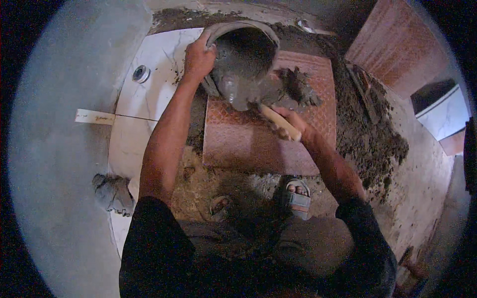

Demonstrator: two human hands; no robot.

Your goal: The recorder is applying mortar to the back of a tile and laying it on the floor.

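My left hand [199, 58] grips the rim of a round, mortar-smeared bucket [271, 36], which is tipped so that its mouth faces me. Wet grey mortar [233, 84] lies at the bucket's lower lip and spreads onto a reddish patterned tile [238, 141] below. In my right hand [294, 123] is a trowel by its pale wooden handle [278, 121]; its blade is hidden in the mortar. A lumpy heap of mortar [300, 88] sits on the tile to the right of the bucket.
White tiles [136, 102] lie on the left, carrying a small metal ring-shaped object [141, 74]. A grey cloth-like lump [114, 192] rests near the left wall. Loose dark mortar mix [377, 144] covers the floor at right, with a long bar [363, 94]. Another reddish tile [397, 47] leans behind it.
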